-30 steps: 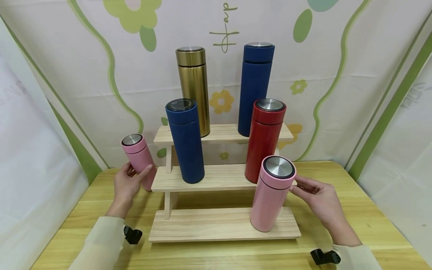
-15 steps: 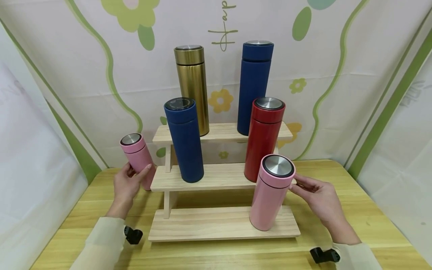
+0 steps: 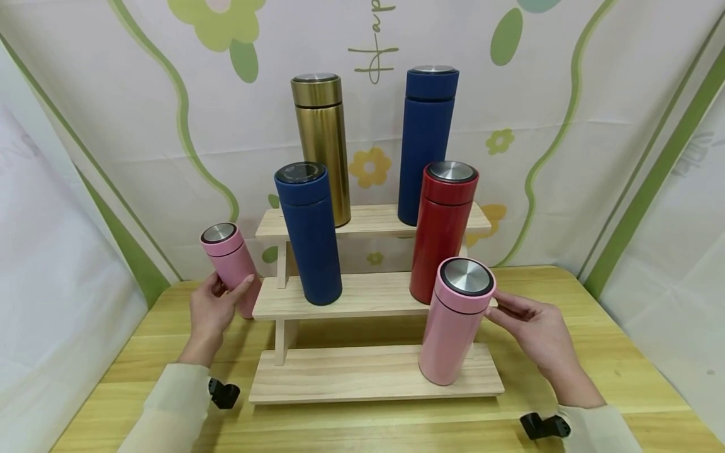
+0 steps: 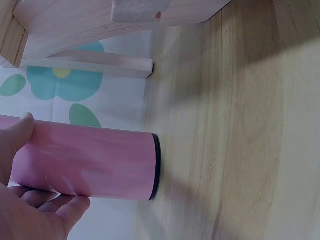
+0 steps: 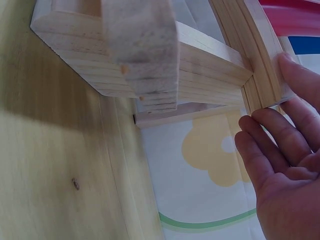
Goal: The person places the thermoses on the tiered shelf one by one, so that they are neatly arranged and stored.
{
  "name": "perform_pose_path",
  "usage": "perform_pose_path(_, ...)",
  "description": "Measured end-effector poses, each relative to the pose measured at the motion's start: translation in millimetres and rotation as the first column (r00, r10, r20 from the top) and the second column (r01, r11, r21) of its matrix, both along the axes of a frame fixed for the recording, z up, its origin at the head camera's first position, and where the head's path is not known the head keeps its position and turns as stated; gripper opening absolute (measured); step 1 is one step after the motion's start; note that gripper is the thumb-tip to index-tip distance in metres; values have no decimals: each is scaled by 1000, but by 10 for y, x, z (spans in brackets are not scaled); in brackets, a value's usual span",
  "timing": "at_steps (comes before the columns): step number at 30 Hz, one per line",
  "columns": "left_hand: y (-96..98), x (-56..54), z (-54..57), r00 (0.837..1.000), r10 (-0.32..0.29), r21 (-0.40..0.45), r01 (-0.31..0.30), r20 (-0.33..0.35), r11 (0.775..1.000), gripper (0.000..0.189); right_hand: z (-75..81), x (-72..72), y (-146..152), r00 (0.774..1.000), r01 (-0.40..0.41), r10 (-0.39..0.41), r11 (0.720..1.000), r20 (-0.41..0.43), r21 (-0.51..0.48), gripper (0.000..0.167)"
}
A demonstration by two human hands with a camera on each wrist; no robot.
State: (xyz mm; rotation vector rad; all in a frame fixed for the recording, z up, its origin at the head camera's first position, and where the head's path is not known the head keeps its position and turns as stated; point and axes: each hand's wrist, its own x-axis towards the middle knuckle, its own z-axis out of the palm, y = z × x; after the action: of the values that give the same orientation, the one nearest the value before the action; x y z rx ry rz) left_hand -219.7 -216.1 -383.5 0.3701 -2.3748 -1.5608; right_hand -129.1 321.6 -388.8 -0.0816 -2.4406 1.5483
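My left hand (image 3: 211, 313) grips a pink thermos (image 3: 235, 264) with a steel-topped lid, left of a three-step wooden display stand (image 3: 340, 377). In the left wrist view, the thumb lies on one side of this thermos and the fingers on the other, with its dark base down at the tabletop. At the stand's other side, my right hand (image 3: 538, 333) pinches the end of the middle step (image 5: 262, 60), thumb above and fingers below in the right wrist view. A second pink thermos (image 3: 453, 340) stands on the right of the bottom step, partly in front of that grip.
On the middle step stand a blue thermos (image 3: 310, 239) and a red thermos (image 3: 444, 233). The top step bears a gold thermos (image 3: 323, 138) and another blue thermos (image 3: 428, 138). Flower-printed cloth (image 3: 272, 157) hangs behind the wooden table (image 3: 612, 371) and along its sides.
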Motion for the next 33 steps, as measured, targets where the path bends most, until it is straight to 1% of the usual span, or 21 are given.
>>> perform_pose_path(9, -9, -7, 10, 1000, 2, -1, -2, -3, 1000, 74, 17, 3, -4, 1000, -5, 5, 1000, -6, -4, 54)
perform_pose_path(18, -25, 23, 11, 1000, 5, 14, -5, -8, 1000, 76, 28, 9, -14, 1000, -16, 16, 1000, 2, -19, 55)
perform_pose_path(21, -27, 34, 6, 1000, 9, 4, -9, -11, 1000, 76, 22, 16, -13, 1000, -19, 20, 999, 11, -27, 56)
perform_pose_path(28, -29, 97, -16, 999, 46, -30, -47, -16, 998, 70, 10, 18, -5, 1000, -16, 16, 1000, 9, -23, 56)
perform_pose_path(33, -73, 160, -22, 997, 71, -25, -71, 8, 997, 76, 6, 12, -11, 1000, -20, 20, 999, 3, -25, 55)
